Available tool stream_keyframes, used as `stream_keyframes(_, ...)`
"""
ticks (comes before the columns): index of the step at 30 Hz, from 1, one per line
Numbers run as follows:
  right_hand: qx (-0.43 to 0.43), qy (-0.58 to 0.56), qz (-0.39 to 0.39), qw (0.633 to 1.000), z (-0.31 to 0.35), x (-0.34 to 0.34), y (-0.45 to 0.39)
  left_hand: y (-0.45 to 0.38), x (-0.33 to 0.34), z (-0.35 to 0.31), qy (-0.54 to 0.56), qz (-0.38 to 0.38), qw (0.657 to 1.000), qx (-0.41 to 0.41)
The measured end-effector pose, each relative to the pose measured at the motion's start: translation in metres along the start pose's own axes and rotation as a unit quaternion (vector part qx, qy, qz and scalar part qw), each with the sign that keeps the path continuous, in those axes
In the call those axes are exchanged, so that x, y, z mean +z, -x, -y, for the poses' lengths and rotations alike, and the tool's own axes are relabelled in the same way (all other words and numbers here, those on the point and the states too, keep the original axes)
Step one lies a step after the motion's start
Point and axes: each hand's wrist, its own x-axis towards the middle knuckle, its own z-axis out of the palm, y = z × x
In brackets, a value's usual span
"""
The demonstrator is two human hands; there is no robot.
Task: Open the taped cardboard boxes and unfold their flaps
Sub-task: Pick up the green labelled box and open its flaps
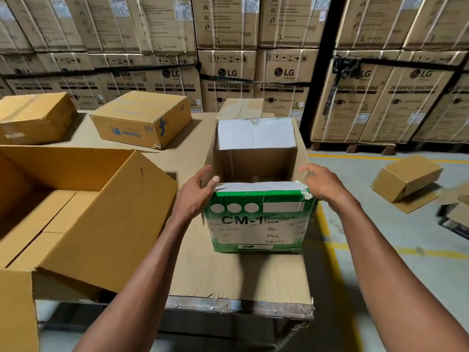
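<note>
A green and white box [257, 224] printed "CM-1 Wonder Tape" stands open on the table in front of me. Its far flap [255, 134] stands up and shows a white inner face. My left hand [196, 193] holds the box's near left top corner, thumb on the edge. My right hand [321, 185] rests at the near right top corner with fingers partly curled, touching the torn tape there. The inside of the box looks dark and empty as far as I can see.
A large open brown box [83, 217] fills the left. A shut Flipkart box [142, 118] and another brown box [33, 116] lie further back on the cardboard-covered table [228, 275]. A box [406, 177] lies on the floor at right. Stacked washing machine cartons [228, 77] form the back wall.
</note>
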Motion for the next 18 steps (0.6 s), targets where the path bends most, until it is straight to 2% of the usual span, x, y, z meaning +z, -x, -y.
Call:
stream_keyframes(7, -0.037, 0.016, -0.037, 0.998, -0.007, 0.005, 0.007, -0.019, -0.012, -0.014, -0.136, 0.008, 0.991, -0.005)
stream_keyframes(10, -0.041, 0.012, -0.041, 0.998, -0.007, 0.005, 0.011, -0.039, -0.010, -0.026, -0.264, -0.002, 0.963, 0.051)
stream_keyframes(12, -0.035, 0.007, -0.043, 0.998, -0.007, 0.005, 0.014, -0.053, -0.003, -0.036, -0.300, 0.029, 0.948, 0.098)
stream_keyframes(14, -0.031, 0.001, -0.044, 0.999, -0.008, 0.006, 0.016, -0.064, 0.008, -0.045, -0.338, 0.084, 0.931, 0.111)
stream_keyframes(18, -0.020, -0.015, -0.047, 0.999, -0.010, 0.004, 0.016, -0.075, 0.021, -0.056, -0.412, 0.166, 0.894, 0.062)
